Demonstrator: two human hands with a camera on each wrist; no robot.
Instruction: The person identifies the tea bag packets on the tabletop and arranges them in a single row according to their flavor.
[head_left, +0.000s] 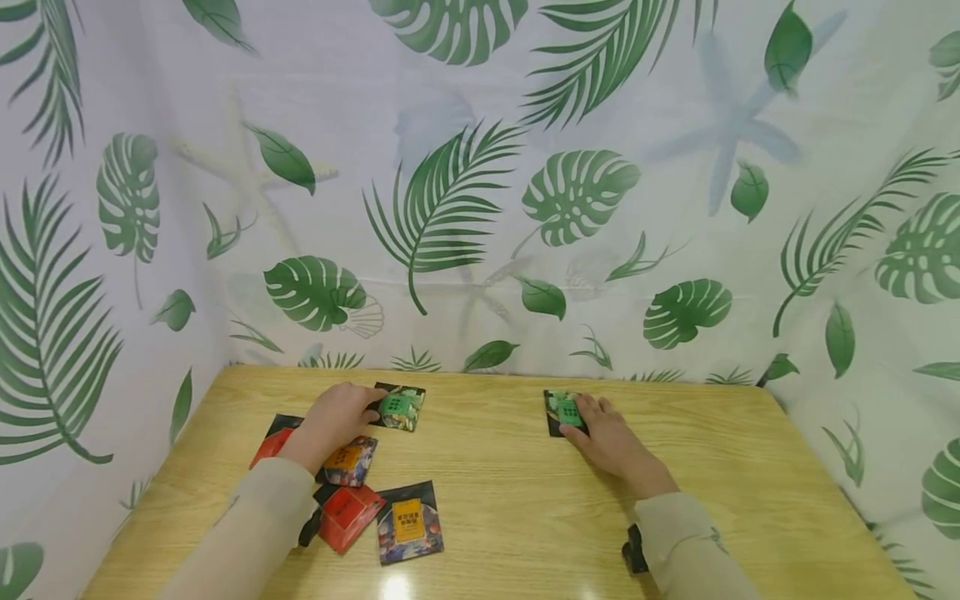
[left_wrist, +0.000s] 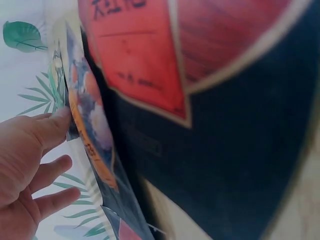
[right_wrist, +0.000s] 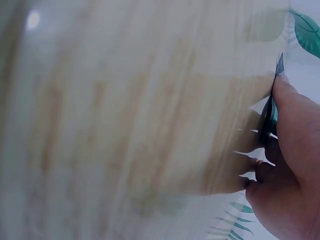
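In the head view, my left hand (head_left: 339, 419) reaches to a black packet with a green label (head_left: 402, 407) near the table's back edge. Its index finger and thumb pinch the packet's left side; the left wrist view shows the other fingers (left_wrist: 56, 197) spread apart. Farther right, my right hand (head_left: 611, 440) grips a matching green-labelled packet (head_left: 557, 414) between thumb and fingers, covering its right part. From the right wrist that packet (right_wrist: 270, 112) appears edge-on, close over the wooden surface.
Beneath the left forearm lie a red packet (head_left: 272, 446), an orange-labelled packet (head_left: 351, 461) and another red packet (head_left: 347, 515). One more orange-labelled packet (head_left: 410, 523) lies nearer the front. A leaf-print curtain (head_left: 480, 208) stands behind the wooden table (head_left: 502, 492).
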